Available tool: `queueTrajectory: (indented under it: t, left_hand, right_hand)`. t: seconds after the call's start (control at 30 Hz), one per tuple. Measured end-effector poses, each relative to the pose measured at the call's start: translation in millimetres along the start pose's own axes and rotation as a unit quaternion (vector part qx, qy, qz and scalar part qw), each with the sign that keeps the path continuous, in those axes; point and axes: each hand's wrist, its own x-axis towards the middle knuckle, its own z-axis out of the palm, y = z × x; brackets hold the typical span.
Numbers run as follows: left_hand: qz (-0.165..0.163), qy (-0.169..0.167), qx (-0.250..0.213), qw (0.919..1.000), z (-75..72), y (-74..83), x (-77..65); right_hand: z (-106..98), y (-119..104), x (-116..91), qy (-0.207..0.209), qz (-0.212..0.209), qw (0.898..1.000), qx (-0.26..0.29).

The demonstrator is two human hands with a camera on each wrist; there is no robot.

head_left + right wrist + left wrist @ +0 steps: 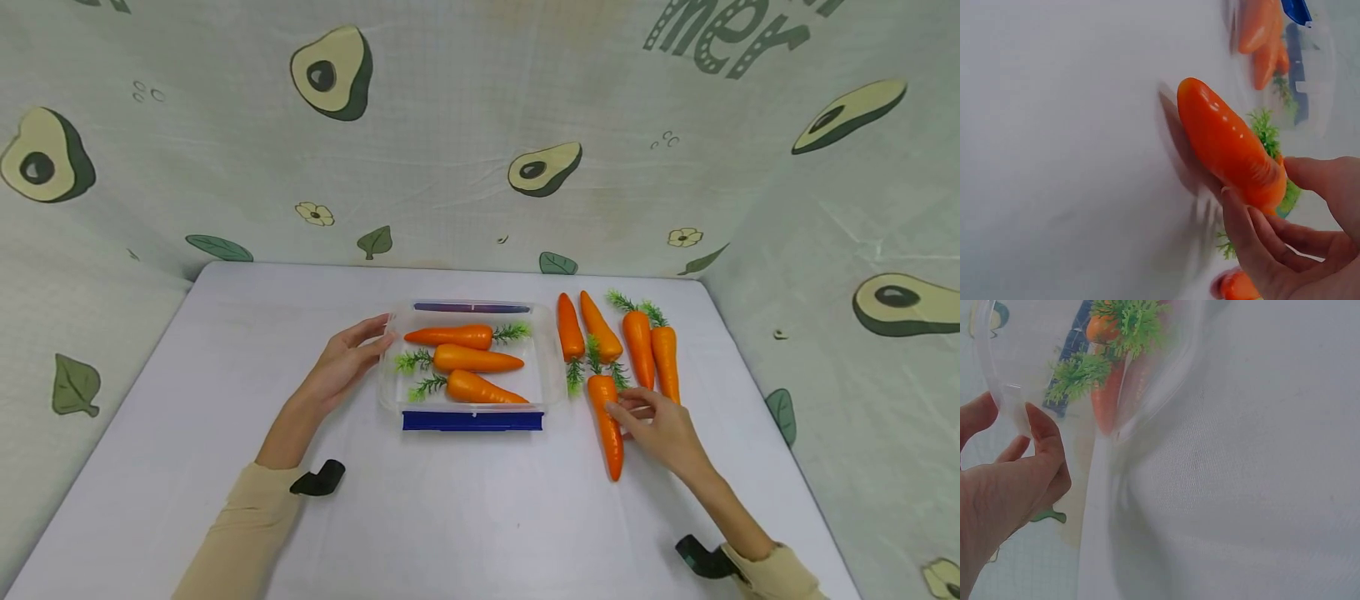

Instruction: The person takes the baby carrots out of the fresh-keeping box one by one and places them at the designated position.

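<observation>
A clear plastic food container (555,387) with blue clips lies on the table, with three orange toy carrots (480,358) inside, their green tops pointing different ways. My left hand (347,367) grips the container's left edge between thumb and fingers; the left wrist view shows the hand (1022,456) at the clear rim (1013,403). Right of the container, my right hand (660,425) pinches a carrot (606,425) by its side, tip pointing toward me. Seen from the right wrist, thumb and fingers of that hand (1297,237) hold the thick end of the carrot (1222,137).
Beyond the held carrot lie more carrots: two (570,329) beside the container with tops toward me, two (639,346) further right with tops away. A white table (450,517) lies under everything. Avocado-printed cloth (450,167) hangs behind and at both sides.
</observation>
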Motion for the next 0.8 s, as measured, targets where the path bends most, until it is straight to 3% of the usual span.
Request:
queueTrajectory:
  t: [0.27, 0.47, 0.8]
  left_hand:
    - [-0.001, 0.001, 0.002, 1.0000, -0.3, -0.2, 0.2]
    - [0.000, 0.002, 0.001, 1.0000, -1.0, -0.1, -0.2]
    - [-0.001, 0.005, -0.007, 1.0000, -0.3, -1.2, 0.0]
  right_hand:
    - [-9.0, -16.7, 9.5, 0.031, -0.067, 0.997, -0.035]
    - [-9.3, -37.2, 22.1, 0.027, -0.122, 0.992, -0.027]
    - [-3.8, -71.6, 43.9, 0.010, -0.149, 0.989, -0.020]
